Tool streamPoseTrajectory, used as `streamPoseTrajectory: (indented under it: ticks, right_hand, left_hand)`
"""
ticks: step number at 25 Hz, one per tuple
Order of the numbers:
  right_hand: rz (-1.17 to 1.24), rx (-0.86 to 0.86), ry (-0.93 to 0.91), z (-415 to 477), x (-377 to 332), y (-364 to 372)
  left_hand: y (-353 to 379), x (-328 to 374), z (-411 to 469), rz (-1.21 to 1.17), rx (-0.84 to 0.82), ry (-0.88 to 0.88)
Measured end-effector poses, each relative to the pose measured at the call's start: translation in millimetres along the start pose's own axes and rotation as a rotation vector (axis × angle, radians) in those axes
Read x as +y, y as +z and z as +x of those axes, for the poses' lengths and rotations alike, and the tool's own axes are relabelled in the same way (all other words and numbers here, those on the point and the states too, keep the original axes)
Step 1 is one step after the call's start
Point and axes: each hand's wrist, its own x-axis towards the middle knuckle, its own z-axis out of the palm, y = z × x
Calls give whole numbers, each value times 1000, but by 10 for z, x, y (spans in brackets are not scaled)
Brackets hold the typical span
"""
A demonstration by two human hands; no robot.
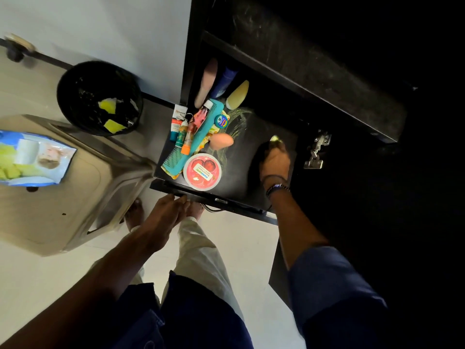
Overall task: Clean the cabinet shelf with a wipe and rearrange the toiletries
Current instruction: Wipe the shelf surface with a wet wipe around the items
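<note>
While the right hand point(274, 162) presses a yellow-green wipe point(274, 139) flat on the dark, smeared shelf point(251, 177), toiletries point(198, 137) crowd its left side; the left hand point(164, 212) hangs loosely open, empty, near its front edge.

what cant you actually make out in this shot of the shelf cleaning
Head view only:
- Wipe: just a yellow-green tip shows; the right hand covers the rest.
- Bottles at the shelf's back: in shadow, labels unreadable.
- Right side of the cabinet: too dark to see any contents.
- Wipe packet: cut off by the left edge, blurred.
- Left hand: fingertips on the shelf's front edge; the grip is unclear.
</note>
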Motion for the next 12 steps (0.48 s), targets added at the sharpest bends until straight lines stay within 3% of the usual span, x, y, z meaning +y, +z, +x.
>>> streamPoseTrajectory:
  ticks: [2, 4, 7, 9, 12]
  right_hand:
    - [108, 41, -114, -485, 21, 142]
    - [71, 34, -252, -810, 108, 210]
    - [256, -60, -161, -952, 69, 30]
    - [437, 104, -165, -976, -67, -286]
    - [493, 491, -353, -937, -391, -982]
  left_hand:
    - [-73, -9, -29, 22, 59, -1]
    - [-137, 74, -115, 75, 117, 57]
    - [-204, 261, -232, 122, 112, 223]
    - [-232, 391, -267, 136, 126, 333]
    - [-166, 610, -364, 180, 167, 554]
